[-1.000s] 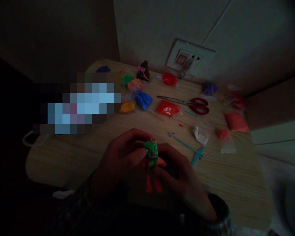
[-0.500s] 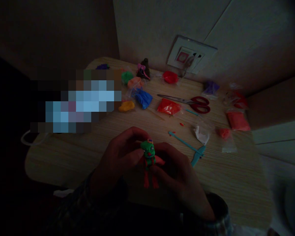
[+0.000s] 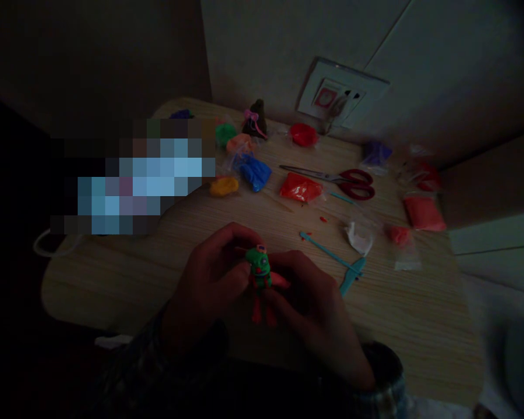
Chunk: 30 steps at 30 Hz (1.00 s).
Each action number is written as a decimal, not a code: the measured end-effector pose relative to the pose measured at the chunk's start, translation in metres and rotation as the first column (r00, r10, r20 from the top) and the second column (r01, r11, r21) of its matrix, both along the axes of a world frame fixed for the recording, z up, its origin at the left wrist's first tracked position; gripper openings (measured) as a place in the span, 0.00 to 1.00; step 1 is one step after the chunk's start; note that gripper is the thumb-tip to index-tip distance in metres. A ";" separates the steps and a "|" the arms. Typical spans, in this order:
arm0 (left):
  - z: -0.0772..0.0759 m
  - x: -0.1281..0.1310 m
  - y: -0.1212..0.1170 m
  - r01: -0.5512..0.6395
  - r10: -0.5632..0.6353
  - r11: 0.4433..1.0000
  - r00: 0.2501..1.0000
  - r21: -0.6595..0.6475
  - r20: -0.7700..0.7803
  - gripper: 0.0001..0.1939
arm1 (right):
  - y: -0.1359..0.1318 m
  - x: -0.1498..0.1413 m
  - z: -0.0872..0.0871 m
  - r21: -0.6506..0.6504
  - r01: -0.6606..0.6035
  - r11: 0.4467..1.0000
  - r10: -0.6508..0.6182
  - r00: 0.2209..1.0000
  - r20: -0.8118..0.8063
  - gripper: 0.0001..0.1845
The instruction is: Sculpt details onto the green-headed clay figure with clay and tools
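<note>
Head: left fingers point(image 3: 237, 280) and right fingers point(image 3: 284, 308) pinch a figurine point(image 3: 259, 266).

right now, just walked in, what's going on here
A person holds a small green figure with red legs between both hands, the left hand at its head and the right hand at its body. On the table beyond lie red-handled scissors, a red packet, a blue packet and a teal stick crossing a flat teal tool. The room is dim.
</note>
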<state>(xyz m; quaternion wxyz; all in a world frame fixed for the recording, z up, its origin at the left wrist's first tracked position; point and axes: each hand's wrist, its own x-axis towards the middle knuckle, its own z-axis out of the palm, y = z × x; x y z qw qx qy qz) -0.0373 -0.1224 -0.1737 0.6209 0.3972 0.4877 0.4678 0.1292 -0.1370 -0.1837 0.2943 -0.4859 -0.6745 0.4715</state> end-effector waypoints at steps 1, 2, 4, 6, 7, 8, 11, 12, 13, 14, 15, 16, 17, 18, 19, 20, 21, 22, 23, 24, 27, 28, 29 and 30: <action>-0.001 0.000 0.000 0.000 0.000 1.000 1.000 0.005 0.005 0.07 | 0.000 0.000 0.000 -0.002 -0.001 1.000 0.001 1.000 -0.002 0.10; -0.001 -0.001 -0.001 0.000 0.000 1.000 1.000 0.007 0.011 0.07 | 0.000 0.000 0.000 -0.006 0.000 1.000 0.000 1.000 -0.007 0.10; -0.001 -0.001 -0.001 -0.001 0.001 1.000 1.000 0.005 0.027 0.09 | 0.000 0.001 0.000 -0.021 0.005 1.000 -0.005 1.000 -0.022 0.11; -0.001 -0.001 -0.002 0.002 -0.001 1.000 0.999 -0.005 0.039 0.11 | 0.000 0.002 -0.001 -0.028 0.017 0.999 -0.018 0.999 -0.038 0.11; -0.001 0.000 -0.002 0.011 -0.010 1.000 0.999 -0.014 0.044 0.13 | 0.000 0.002 -0.001 -0.026 0.022 0.999 -0.023 0.999 -0.046 0.12; -0.001 0.000 -0.003 0.026 -0.025 0.999 0.998 -0.026 0.050 0.14 | 0.000 0.002 -0.001 -0.021 0.027 0.999 -0.028 0.998 -0.051 0.12; 0.000 0.002 -0.004 0.077 -0.074 0.996 0.995 -0.053 0.062 0.14 | 0.001 0.002 -0.001 0.016 0.050 0.999 -0.049 0.997 -0.055 0.13; -0.001 0.003 -0.004 0.082 -0.078 0.995 0.995 -0.051 0.063 0.13 | 0.001 0.002 -0.001 0.036 0.056 0.998 -0.054 0.997 -0.056 0.12; -0.001 0.003 -0.004 0.077 -0.075 0.996 0.995 -0.042 0.063 0.12 | 0.002 0.003 -0.001 0.060 0.067 0.996 -0.063 0.996 -0.056 0.11; -0.001 0.004 -0.004 0.062 -0.061 0.998 0.996 -0.026 0.060 0.12 | 0.003 0.005 -0.001 0.085 0.081 0.993 -0.077 0.996 -0.050 0.10; -0.002 0.004 -0.004 0.044 -0.044 0.999 0.997 -0.004 0.059 0.12 | 0.003 0.007 -0.001 0.114 0.104 0.988 -0.101 0.994 -0.036 0.09; -0.002 0.004 -0.004 0.029 -0.030 0.999 0.998 0.015 0.057 0.12 | 0.004 0.010 -0.001 0.148 0.143 0.979 -0.143 0.990 -0.010 0.08; -0.003 0.004 -0.003 0.017 -0.018 1.000 0.999 0.023 0.051 0.13 | 0.005 0.013 -0.001 0.186 0.193 0.964 -0.200 0.979 0.023 0.07; -0.003 0.004 -0.003 0.007 -0.008 1.000 0.999 0.025 0.041 0.13 | 0.005 0.016 -0.002 0.227 0.250 0.941 -0.269 0.962 0.055 0.06; -0.003 0.004 -0.003 -0.002 0.002 1.000 1.000 0.017 0.028 0.13 | 0.006 0.019 -0.002 0.263 0.305 0.915 -0.336 0.938 0.080 0.06; -0.003 0.004 -0.003 -0.007 0.006 1.000 1.000 0.007 0.018 0.13 | 0.006 0.022 -0.003 0.290 0.350 0.891 -0.391 0.916 0.094 0.05; -0.003 0.005 -0.002 -0.008 0.008 1.000 1.000 -0.004 0.010 0.13 | 0.007 0.023 -0.004 0.302 0.377 0.875 -0.423 0.900 0.101 0.04; -0.003 0.005 -0.002 -0.007 0.007 1.000 1.000 -0.014 0.005 0.14 | 0.007 0.024 -0.004 0.298 0.385 0.874 -0.431 0.896 0.105 0.03; -0.003 0.005 -0.002 -0.002 0.002 1.000 1.000 -0.021 0.000 0.14 | 0.007 0.024 -0.005 0.281 0.374 0.884 -0.416 0.903 0.108 0.03; -0.003 0.005 -0.003 0.008 -0.008 1.000 1.000 -0.028 -0.004 0.14 | 0.007 0.023 -0.005 0.261 0.353 0.898 -0.391 0.914 0.110 0.02; -0.004 0.006 -0.003 0.030 -0.032 0.998 0.999 -0.047 -0.028 0.13 | 0.007 0.016 -0.006 0.234 0.313 0.920 -0.345 0.932 0.110 0.04; -0.004 0.006 -0.004 0.029 -0.031 0.998 0.999 -0.051 -0.042 0.13 | 0.007 0.014 -0.007 0.231 0.310 0.922 -0.341 0.934 0.109 0.04; -0.003 0.007 -0.004 0.023 -0.026 0.998 0.998 -0.050 -0.056 0.13 | 0.006 0.013 -0.007 0.224 0.304 0.926 -0.334 0.936 0.109 0.05; -0.003 0.007 -0.004 0.016 -0.019 0.999 0.997 -0.042 -0.070 0.12 | 0.006 0.012 -0.007 0.212 0.295 0.932 -0.323 0.940 0.110 0.05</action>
